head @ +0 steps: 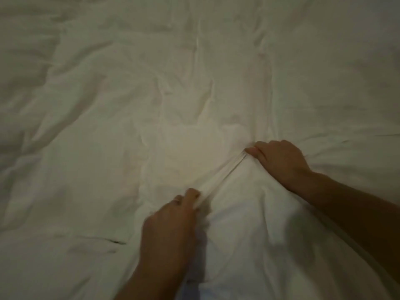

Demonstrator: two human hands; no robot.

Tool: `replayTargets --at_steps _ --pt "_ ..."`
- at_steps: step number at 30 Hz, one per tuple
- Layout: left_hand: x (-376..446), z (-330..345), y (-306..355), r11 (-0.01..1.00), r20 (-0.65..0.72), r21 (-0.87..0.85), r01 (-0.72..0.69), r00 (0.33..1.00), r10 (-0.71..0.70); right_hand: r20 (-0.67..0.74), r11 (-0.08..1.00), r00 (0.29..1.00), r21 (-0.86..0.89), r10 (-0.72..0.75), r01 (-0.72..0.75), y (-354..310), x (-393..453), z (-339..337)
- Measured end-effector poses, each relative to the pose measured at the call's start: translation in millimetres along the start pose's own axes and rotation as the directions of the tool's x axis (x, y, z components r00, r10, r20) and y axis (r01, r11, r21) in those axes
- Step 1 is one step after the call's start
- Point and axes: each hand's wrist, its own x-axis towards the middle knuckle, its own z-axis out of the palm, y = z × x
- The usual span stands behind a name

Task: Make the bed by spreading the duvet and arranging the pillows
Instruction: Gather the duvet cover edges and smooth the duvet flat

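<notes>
Both hands are closed on a taut fold of the white duvet (pixel 134 109): left hand (pixel 171 221) near, right hand (pixel 279 161) farther right.

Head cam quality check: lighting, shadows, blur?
Head view: dim, warm light, brightest mid-frame on the duvet, corners falling dark; overall soft, with the left hand slightly smeared; right hand a bit sharper; a soft shadow lies on the fabric between the forearms.

Head view looks steeply down, close over the duvet (pixel 129 105).
</notes>
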Motion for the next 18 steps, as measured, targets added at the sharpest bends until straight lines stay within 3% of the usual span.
replayTargets --at_steps 3,5,6,10,12,15,16,18 --pt "33.5 -42.4 -26.6 0.990 -0.160 -0.131 0.046 0.985 -0.067 -0.041 0.996 0.996 -0.045 -0.081 0.079 -8.7 2.0 -13.1" --pt "69.4 -67.3 -38.9 0.961 -0.300 -0.275 -0.019 0.952 -0.067 -0.122 0.999 0.992 -0.021 -0.040 0.038 -9.3 8.4 -16.5" --pt "90.3 -71.0 -41.0 0.956 -0.299 -0.290 -0.047 0.953 -0.044 -0.140 1.000 0.990 -0.001 0.016 -0.016 -8.0 11.4 -15.3" --pt "148.5 -15.7 -45.9 0.988 -0.021 -0.146 -0.045 0.999 0.043 -0.045 0.989 0.990 -0.058 0.137 -0.139 -0.1 16.5 3.4" --pt "149.9 4.5 -47.8 0.989 -0.040 -0.145 -0.036 0.999 0.031 -0.077 0.988 0.985 0.028 0.154 -0.152 2.0 18.4 1.4" --pt "129.6 9.1 -56.9 0.972 -0.159 -0.227 -0.059 0.987 0.022 -0.302 0.964 0.953 0.255 0.012 0.068 -23.5 15.7 -9.2" --pt "117.3 8.1 -60.1 0.963 -0.217 -0.249 -0.099 0.975 0.044 -0.322 0.942 0.945 0.298 -0.052 0.154 -41.7 14.7 -14.5" --pt "82.0 -2.0 -62.2 0.962 -0.232 -0.230 -0.149 0.968 0.095 -0.232 0.917 0.957 0.316 -0.173 0.243 -83.7 18.4 -18.9"
